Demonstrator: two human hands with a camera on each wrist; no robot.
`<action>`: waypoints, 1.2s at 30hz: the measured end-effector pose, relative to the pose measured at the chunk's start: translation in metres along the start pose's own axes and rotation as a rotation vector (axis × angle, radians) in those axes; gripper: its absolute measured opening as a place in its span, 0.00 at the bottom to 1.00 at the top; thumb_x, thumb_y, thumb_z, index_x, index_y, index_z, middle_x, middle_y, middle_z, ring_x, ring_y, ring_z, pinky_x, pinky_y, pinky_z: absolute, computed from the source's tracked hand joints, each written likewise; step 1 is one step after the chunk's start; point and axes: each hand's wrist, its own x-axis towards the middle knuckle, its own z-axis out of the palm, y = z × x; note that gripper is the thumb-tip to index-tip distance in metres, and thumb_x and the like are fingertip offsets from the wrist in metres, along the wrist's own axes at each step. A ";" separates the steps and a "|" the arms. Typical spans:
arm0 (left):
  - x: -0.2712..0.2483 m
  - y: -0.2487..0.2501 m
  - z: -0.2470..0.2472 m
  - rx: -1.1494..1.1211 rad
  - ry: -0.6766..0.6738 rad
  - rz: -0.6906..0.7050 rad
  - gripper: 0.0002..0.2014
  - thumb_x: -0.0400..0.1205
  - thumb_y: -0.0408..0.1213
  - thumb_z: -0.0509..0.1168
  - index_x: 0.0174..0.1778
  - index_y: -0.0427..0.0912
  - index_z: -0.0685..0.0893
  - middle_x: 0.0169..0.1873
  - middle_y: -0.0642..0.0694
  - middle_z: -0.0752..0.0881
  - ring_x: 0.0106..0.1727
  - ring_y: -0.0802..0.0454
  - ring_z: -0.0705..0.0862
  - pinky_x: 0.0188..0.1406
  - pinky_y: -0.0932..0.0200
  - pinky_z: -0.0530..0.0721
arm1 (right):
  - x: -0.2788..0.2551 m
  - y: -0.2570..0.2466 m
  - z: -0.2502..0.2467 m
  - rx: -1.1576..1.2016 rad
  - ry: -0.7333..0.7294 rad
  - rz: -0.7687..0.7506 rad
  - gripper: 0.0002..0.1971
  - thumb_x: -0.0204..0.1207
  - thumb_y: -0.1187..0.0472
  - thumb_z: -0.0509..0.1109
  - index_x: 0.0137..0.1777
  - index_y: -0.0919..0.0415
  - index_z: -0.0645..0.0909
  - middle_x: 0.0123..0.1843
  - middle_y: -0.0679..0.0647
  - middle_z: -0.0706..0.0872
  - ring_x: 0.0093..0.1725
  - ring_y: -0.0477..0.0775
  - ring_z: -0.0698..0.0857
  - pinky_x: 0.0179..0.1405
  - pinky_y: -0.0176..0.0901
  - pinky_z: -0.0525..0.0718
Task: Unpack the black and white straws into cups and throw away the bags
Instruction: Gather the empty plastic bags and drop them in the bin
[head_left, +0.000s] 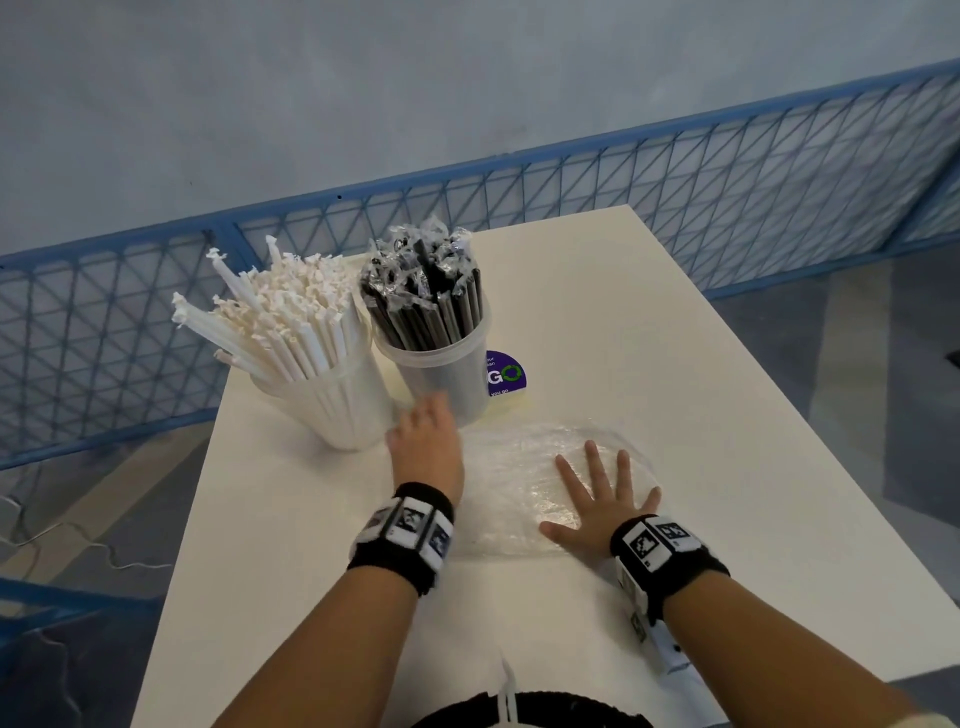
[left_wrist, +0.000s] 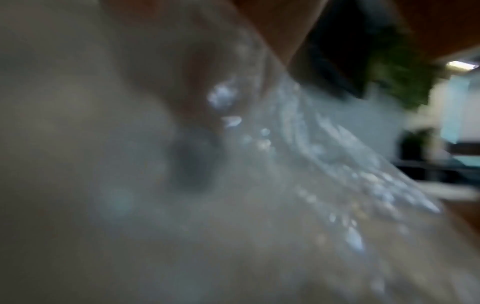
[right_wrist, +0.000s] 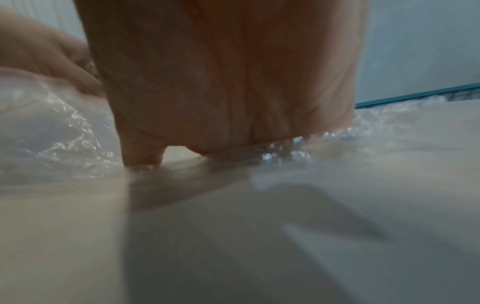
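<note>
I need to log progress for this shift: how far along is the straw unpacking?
Done: white paper-wrapped straws fill one translucent plastic cup, and black wrapped straws fill the other.
In hand: the right hand presses flat on an empty crinkled clear plastic bag on the white table; the left hand, blurred, is at its left end.
Left: throwing the bag away; no bin shows.

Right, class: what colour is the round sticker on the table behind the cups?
Purple, with green and white lettering; the sticker shows best in the head view.
</note>
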 end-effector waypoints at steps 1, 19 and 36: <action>-0.006 0.015 -0.001 0.100 0.069 0.170 0.22 0.70 0.25 0.50 0.61 0.36 0.73 0.48 0.38 0.87 0.49 0.39 0.84 0.45 0.51 0.82 | 0.001 -0.001 -0.001 -0.004 -0.015 0.007 0.44 0.70 0.25 0.51 0.75 0.33 0.25 0.73 0.42 0.15 0.76 0.63 0.19 0.71 0.81 0.37; -0.033 -0.026 0.050 0.060 -0.760 0.197 0.60 0.66 0.72 0.64 0.79 0.55 0.28 0.77 0.44 0.22 0.80 0.44 0.27 0.80 0.44 0.37 | -0.003 0.019 -0.001 -0.014 0.023 -0.019 0.56 0.62 0.22 0.59 0.75 0.37 0.23 0.73 0.40 0.15 0.78 0.54 0.21 0.72 0.81 0.37; -0.029 -0.058 -0.103 -0.862 0.483 0.053 0.33 0.63 0.52 0.74 0.55 0.43 0.65 0.49 0.49 0.71 0.44 0.47 0.74 0.47 0.63 0.76 | -0.058 -0.053 -0.065 0.727 0.632 -0.261 0.16 0.69 0.51 0.75 0.56 0.51 0.80 0.54 0.46 0.86 0.56 0.47 0.86 0.56 0.29 0.78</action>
